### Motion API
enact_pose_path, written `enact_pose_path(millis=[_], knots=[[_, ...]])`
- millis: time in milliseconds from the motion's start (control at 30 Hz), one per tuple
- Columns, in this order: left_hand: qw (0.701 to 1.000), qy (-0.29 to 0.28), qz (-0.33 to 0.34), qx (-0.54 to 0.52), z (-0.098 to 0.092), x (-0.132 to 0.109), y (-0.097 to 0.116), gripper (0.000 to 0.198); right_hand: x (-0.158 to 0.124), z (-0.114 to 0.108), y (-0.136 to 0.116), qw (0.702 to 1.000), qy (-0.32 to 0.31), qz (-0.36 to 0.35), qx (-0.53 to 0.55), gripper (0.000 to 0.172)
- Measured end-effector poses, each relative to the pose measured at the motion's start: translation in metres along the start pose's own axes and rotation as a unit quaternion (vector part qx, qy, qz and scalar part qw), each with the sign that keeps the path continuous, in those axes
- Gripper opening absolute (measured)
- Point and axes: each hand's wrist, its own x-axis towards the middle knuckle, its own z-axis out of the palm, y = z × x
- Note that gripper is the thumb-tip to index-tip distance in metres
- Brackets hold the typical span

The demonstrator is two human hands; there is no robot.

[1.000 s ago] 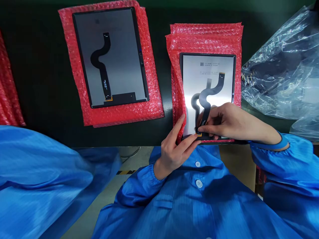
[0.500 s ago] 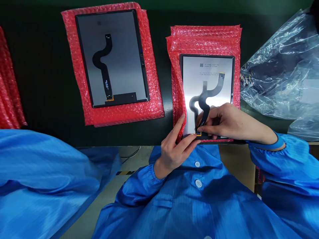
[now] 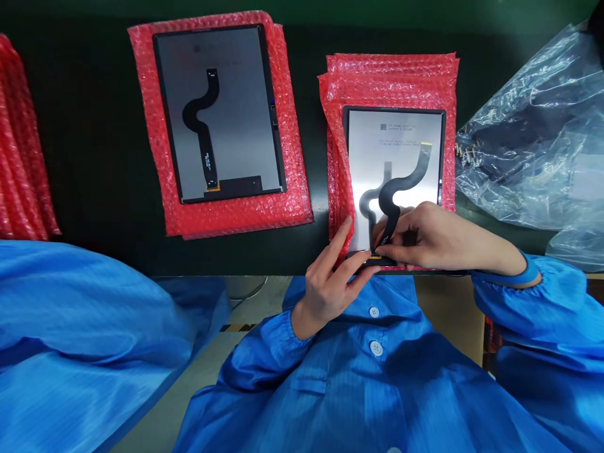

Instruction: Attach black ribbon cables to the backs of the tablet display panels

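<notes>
The right hand [image 3: 434,236] pinched the low end of the black ribbon [image 3: 401,182]. The left hand [image 3: 330,283] gripped the near left corner of the shiny panel [image 3: 401,141]. Both hands were low and a bit right of the middle of the frame. They had hardly moved in the last second. But the ribbon's loose top end had swung further out to the right, so it looked like the low end was being bent and worked at the panel's edge.

The dark worktop [image 3: 94,157] filled the top half. A big clear bag [image 3: 528,138] sat at the right edge, near the panel but not on it. Red bubble wrap [image 3: 391,78] lay under the panel, and its folded left side stood up against the left hand's pointing finger. A second panel [image 3: 236,107] lay on its own wrap at the upper left, well apart.
</notes>
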Motion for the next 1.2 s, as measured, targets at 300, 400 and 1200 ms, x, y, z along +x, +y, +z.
enact_pose_path(millis=[300, 400, 1200], knots=[[1.0, -0.001, -0.019, -0.017, -0.003, 0.004, 0.001, 0.033, 0.001, 0.007, 0.001, 0.999, 0.01, 0.012, -0.032, 0.027], [1.0, 0.001, -0.018, -0.015, -0.002, 0.004, 0.0, 0.034, 0.001, 0.009, 0.002, 0.999, 0.021, 0.009, -0.045, 0.025], [0.967, -0.023, -0.197, -0.16, -0.013, -0.001, -0.001, 0.075, 0.015, 0.026, 0.005, 0.993, 0.102, 0.061, 0.004, 0.028]])
